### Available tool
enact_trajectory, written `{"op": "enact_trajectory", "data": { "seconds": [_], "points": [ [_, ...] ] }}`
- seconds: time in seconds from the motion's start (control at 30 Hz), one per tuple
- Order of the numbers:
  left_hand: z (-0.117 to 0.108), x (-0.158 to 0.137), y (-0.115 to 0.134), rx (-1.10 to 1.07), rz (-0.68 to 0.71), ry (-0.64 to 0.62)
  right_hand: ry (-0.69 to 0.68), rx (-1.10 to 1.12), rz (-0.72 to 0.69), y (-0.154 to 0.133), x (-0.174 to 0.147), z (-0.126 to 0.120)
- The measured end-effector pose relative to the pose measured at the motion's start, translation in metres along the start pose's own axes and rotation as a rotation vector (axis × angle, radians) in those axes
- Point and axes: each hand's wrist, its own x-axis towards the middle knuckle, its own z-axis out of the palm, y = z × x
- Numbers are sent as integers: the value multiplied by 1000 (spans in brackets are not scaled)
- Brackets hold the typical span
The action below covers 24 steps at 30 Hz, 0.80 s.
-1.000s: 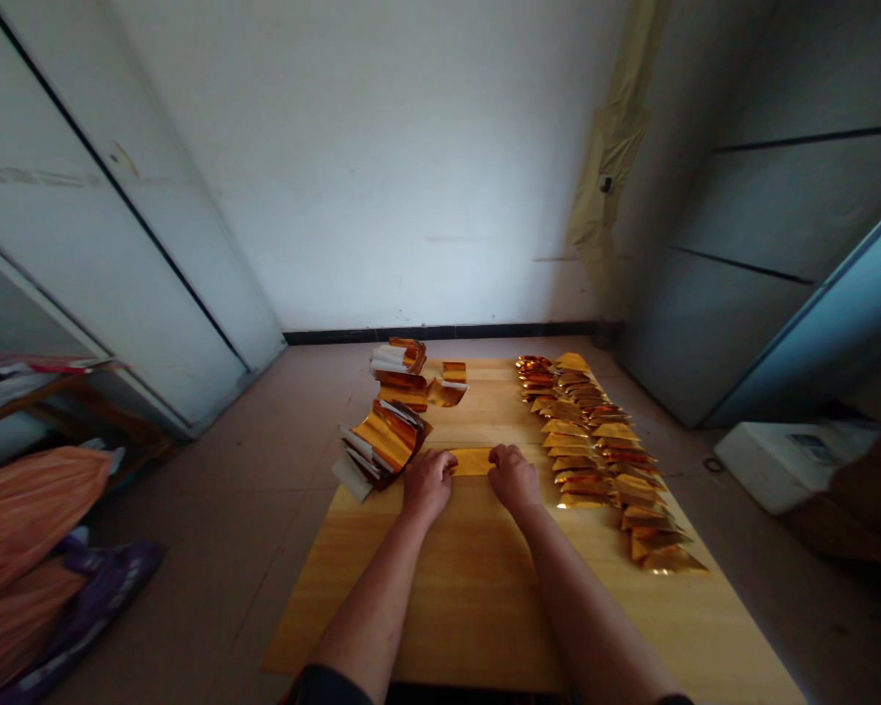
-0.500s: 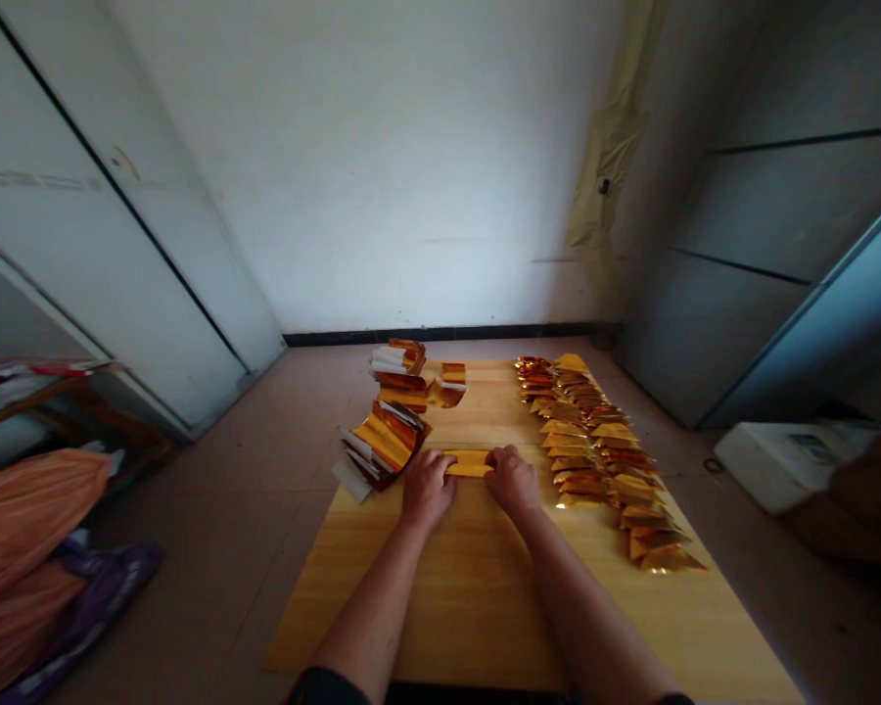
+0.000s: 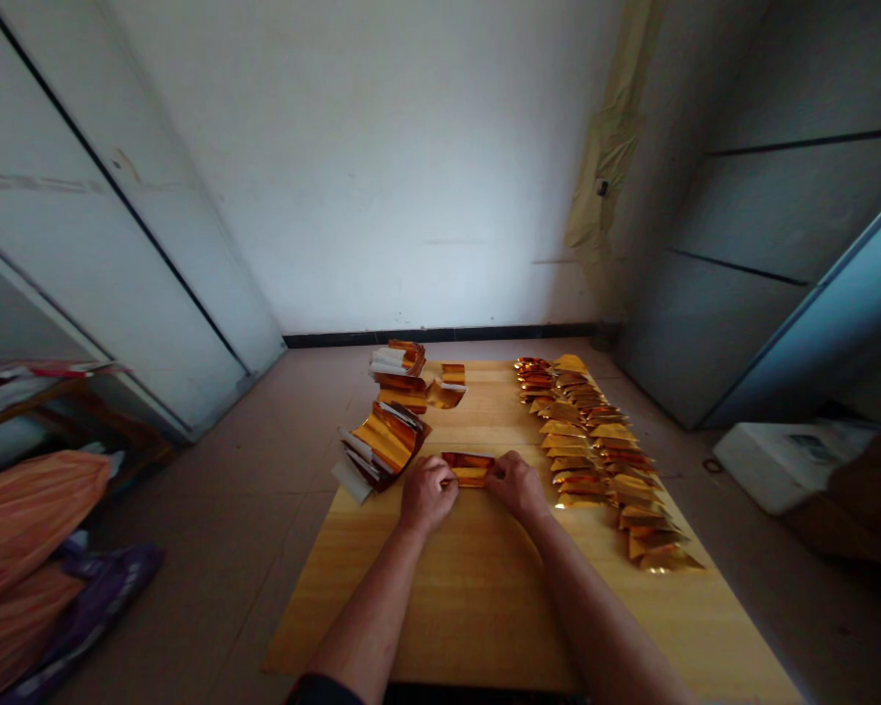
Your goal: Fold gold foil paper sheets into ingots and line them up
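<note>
A small piece of shiny gold foil paper (image 3: 473, 471) is stretched between my hands over the wooden table. My left hand (image 3: 429, 493) pinches its left end, fingers closed. At the right end my right hand (image 3: 517, 485) grips it the same way. The paper shows a darker back fold and a bright front strip. Just left of my left hand lies a curled stack of gold paper sheets (image 3: 386, 441) with pale undersides. Right of my right hand, folded gold paper pieces (image 3: 569, 446) stand in two long rows.
More gold sheets (image 3: 402, 392) lie at the table's far left, beside a loose curled sheet (image 3: 446, 394). The wooden tabletop (image 3: 477, 587) faces a white wall (image 3: 411, 196). Cabinets (image 3: 749, 245) stand at right, a white box (image 3: 770, 465) on the floor, orange bags (image 3: 36, 529) at left.
The gold paper between my hands was a flat, closed strip and now stands opened, its dark inner face showing. Both hands have shifted only slightly. The stacks and rows are unchanged.
</note>
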Motion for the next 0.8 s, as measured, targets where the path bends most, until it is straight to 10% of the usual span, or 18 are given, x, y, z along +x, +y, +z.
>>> {"op": "enact_trajectory", "data": {
  "seconds": [0.43, 0.8],
  "points": [
    [11, 0, -10, -33, 10, 246, 227, 134, -21, 8, -2, 14],
    [6, 0, -8, 0, 4, 77, 75, -1, -83, 0, -7, 0]
  ]
}}
